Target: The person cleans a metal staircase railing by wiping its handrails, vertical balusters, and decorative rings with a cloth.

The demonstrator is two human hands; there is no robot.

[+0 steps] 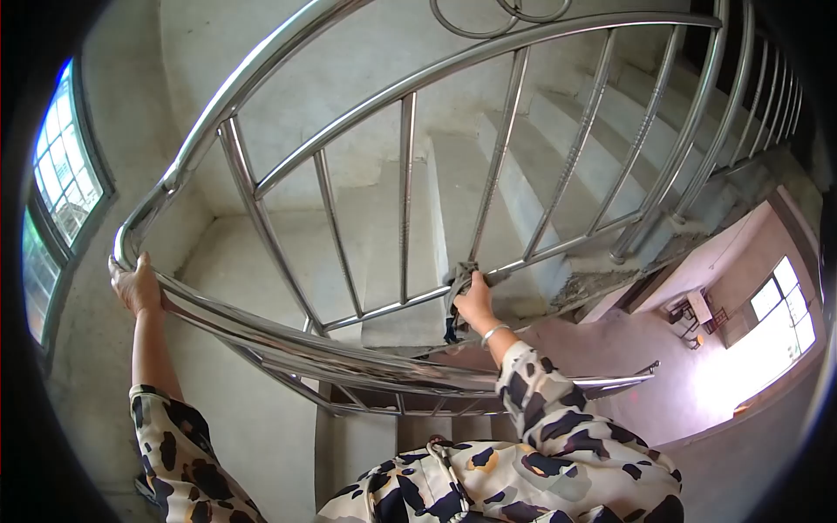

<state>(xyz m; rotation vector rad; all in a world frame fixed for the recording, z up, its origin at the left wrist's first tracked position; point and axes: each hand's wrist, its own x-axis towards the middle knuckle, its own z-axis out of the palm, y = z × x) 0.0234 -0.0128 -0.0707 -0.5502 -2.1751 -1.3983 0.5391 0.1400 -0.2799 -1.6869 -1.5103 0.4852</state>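
My left hand (138, 286) is wrapped around the shiny steel handrail (305, 343) at its bend on the left. My right hand (476, 305) reaches over this handrail and grips a dark grey cloth (461, 279). The cloth is pressed around the thin lower rail (384, 310) at the foot of an upright steel bar (497, 166), and one end of it hangs down. Part of the cloth is hidden by my fingers. Other upright bars, such as this one (407, 196), stand on both sides of the cloth.
Concrete stairs (475, 187) rise behind the railing to the right. A window (65, 174) is in the left wall. Far below at right lies a floor (641, 397) with a small table (698, 305) and stools. More steps (357, 444) descend beneath me.
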